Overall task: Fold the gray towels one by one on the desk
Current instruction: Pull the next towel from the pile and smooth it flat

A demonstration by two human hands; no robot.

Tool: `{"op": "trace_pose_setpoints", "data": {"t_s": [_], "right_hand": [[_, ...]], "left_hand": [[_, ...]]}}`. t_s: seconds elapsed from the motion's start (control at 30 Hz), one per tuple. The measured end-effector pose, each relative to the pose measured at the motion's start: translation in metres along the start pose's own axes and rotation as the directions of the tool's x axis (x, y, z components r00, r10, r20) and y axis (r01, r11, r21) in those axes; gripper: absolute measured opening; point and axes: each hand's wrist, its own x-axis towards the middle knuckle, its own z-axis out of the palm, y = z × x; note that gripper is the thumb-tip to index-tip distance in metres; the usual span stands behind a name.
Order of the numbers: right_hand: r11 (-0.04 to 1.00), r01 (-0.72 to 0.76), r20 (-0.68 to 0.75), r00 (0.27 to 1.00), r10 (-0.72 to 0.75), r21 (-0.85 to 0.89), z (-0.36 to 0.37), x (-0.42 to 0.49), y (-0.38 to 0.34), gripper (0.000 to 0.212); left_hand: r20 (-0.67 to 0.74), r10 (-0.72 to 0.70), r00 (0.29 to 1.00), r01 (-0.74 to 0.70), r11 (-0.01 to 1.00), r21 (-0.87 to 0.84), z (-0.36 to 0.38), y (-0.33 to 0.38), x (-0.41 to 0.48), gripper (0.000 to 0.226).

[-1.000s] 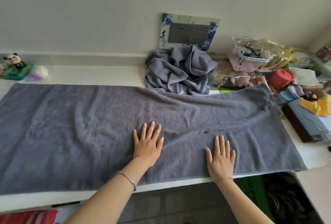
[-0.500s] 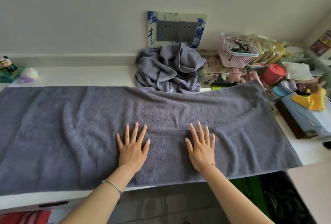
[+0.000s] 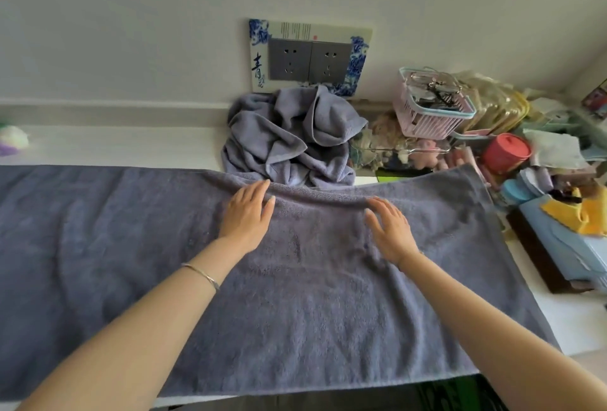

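Gray towel (image 3: 295, 305), crumpled towel heap (image 3: 289, 137) just behind

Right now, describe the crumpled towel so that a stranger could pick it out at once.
Find the double wall socket with the blue-and-white frame. Directly below it sits a gray towel heap, left of the pink basket. Unlike the gray towel spread flat in front of it, this one is crumpled into a pile.

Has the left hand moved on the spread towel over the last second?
Yes. The left hand has slid away from the person, from the middle of the spread towel to its far edge, fingertips just short of the crumpled towel.
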Motion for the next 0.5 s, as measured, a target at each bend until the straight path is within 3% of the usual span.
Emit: {"op": "trace_pose_setpoints", "data": {"t_s": [0.17, 0.4, 0.5], "right_hand": [[0.999, -0.043, 0.075, 0.996, 0.045, -0.03, -0.019, 0.064, 0.008, 0.04], [0.975, -0.012, 0.14, 0.989, 0.044, -0.223, -0.03, 0.101, 0.031, 0.039], [0.971, 0.087, 0.103, 0.993, -0.066, -0.224, -0.033, 0.101, 0.035, 0.025]], "left_hand": [[0.045, 0.117, 0.992, -0.119, 0.993, 0.029, 0.007, 0.019, 0.05, 0.039], [0.097, 0.051, 0.994, -0.064, 0.99, 0.128, 0.021, 0.027, 0.081, 0.045], [0.145, 0.031, 0.989, -0.056, 0.983, 0.173, 0.022, 0.031, 0.079, 0.041]]}}
